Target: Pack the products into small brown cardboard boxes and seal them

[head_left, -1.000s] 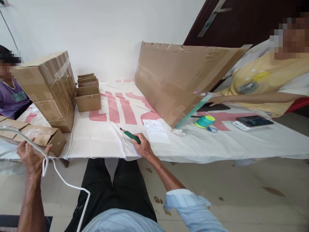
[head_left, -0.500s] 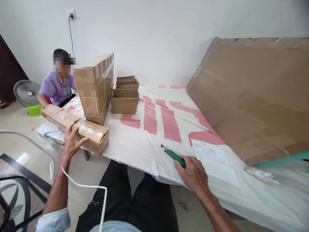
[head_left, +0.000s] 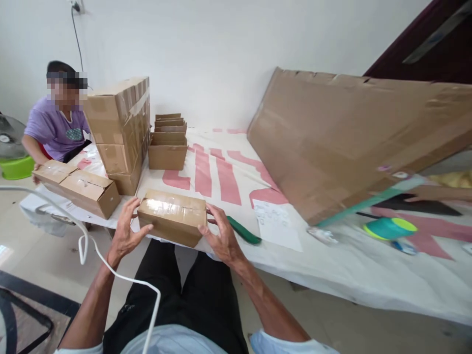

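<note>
A taped cardboard box [head_left: 171,211] is between my two hands at the table's front edge. My left hand [head_left: 127,230] is pressed to its left end, thumb in front and fingers behind. My right hand [head_left: 221,236] grips the right end the same way. The green utility knife [head_left: 244,232] lies on the cloth just right of my right hand; its blade end is hidden behind my fingers. To the left, more taped boxes [head_left: 88,189] lie in a row along the edge.
A tall stack of taped boxes [head_left: 118,128] and several open cardboard trays [head_left: 167,156] stand behind. A person in purple [head_left: 55,123] sits at the left, a hand at the row's far end. A large cardboard panel [head_left: 342,142] leans at the right, near a written sheet [head_left: 275,223].
My right hand has let go of the utility knife, now on the table. My left hand has brought one box rightward from the row, and both hands hold it. The view has turned right.
</note>
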A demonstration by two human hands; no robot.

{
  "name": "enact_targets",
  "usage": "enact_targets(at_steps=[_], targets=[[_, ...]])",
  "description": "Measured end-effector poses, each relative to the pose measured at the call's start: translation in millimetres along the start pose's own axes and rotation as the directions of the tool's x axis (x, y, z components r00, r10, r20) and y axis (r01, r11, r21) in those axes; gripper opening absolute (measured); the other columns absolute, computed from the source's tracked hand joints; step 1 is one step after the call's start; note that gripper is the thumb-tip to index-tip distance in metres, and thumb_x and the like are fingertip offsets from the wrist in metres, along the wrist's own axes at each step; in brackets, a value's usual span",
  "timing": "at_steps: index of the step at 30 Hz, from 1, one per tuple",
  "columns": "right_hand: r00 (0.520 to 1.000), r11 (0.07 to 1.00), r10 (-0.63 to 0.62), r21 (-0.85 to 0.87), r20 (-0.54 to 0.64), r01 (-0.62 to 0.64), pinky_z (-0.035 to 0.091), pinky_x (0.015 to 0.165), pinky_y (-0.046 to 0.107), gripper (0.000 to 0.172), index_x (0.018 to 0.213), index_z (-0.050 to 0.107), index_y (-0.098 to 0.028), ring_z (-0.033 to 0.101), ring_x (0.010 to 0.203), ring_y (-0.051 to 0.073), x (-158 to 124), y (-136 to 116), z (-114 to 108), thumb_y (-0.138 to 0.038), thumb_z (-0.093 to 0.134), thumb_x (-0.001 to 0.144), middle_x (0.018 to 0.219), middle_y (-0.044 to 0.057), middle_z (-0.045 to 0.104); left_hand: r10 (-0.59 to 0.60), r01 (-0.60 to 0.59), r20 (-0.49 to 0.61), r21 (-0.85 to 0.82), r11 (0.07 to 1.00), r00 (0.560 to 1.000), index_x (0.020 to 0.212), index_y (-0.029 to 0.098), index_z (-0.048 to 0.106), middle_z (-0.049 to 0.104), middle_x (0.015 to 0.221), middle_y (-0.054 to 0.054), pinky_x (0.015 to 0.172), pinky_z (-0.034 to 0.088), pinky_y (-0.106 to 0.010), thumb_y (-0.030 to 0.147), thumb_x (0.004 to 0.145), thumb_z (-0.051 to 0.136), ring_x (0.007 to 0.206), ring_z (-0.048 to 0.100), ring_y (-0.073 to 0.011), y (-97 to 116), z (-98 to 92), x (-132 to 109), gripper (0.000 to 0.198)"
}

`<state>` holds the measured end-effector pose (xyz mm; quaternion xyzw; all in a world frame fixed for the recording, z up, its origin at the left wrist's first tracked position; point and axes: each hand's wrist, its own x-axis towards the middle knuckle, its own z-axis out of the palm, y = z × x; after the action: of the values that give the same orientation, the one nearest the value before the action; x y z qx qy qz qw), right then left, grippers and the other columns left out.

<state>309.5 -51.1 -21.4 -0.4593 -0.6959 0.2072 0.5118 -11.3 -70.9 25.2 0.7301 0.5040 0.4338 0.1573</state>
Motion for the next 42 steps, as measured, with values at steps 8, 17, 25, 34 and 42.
enact_targets(at_steps=[8,17,25,34,42], targets=[[0.987,0.983,0.148,0.1,0.06,-0.154,0.064,0.093,0.046,0.055,0.147,0.061,-0.024,0.071,0.121,0.031,2.1,0.9,-16.6,-0.052,0.062,0.1,0.141,0.016,0.068,-0.107,0.256,0.409,-0.327,0.91,0.906,0.169,0.028,0.032,0.04,0.173,-0.021,0.121,0.048,-0.056,0.058,0.062,0.095,0.161,0.038,-0.0432,-53.3,0.3,42.0,0.128],[0.918,0.904,0.394,0.198,-0.048,-0.377,0.058,0.11,0.052,0.059,0.139,0.073,-0.023,0.063,0.139,0.036,-2.9,47.7,-49.0,-0.059,0.064,0.093,0.149,0.012,0.07,0.046,0.12,0.401,-0.38,0.917,0.915,0.173,0.026,0.021,0.036,0.174,-0.021,0.125,0.04,-0.058,0.049,0.064,0.095,0.16,0.037,-0.0437,-16.8,34.2,28.1,0.134],[0.838,0.829,0.54,0.224,-0.079,-0.513,0.062,0.099,0.047,0.058,0.128,0.079,-0.023,0.071,0.125,0.034,-1.0,57.5,-63.5,-0.06,0.068,0.084,0.137,0.01,0.077,0.031,0.058,0.272,-0.311,0.949,0.962,0.161,0.02,0.043,0.053,0.159,-0.018,0.126,0.039,-0.056,0.048,0.059,0.099,0.148,0.05,-0.0433,17.5,43.2,27.0,0.12],[0.961,0.93,-0.265,-0.282,-0.08,0.233,0.058,0.098,0.048,0.021,0.108,0.08,-0.026,0.071,0.107,0.028,60.5,-78.3,-70.0,-0.037,0.066,0.099,0.11,0.008,0.077,0.095,-0.03,0.24,-0.264,0.964,0.966,0.157,0.022,0.046,0.052,0.161,-0.019,0.124,0.038,-0.059,0.049,0.055,0.101,0.147,0.05,-0.0439,42.0,54.9,36.1,0.119],[0.706,0.59,-0.337,-0.445,0.623,0.674,0.052,0.092,0.041,0.017,0.098,0.079,-0.019,0.063,0.102,0.027,104.0,-136.2,-32.4,-0.016,0.063,0.101,0.1,0.01,0.074,0.154,-0.096,0.195,-0.276,0.956,0.969,0.152,0.025,0.053,0.06,0.153,-0.016,0.124,0.037,-0.06,0.044,0.056,0.1,0.146,0.052,-0.0435,72.7,60.9,42.4,0.108]])
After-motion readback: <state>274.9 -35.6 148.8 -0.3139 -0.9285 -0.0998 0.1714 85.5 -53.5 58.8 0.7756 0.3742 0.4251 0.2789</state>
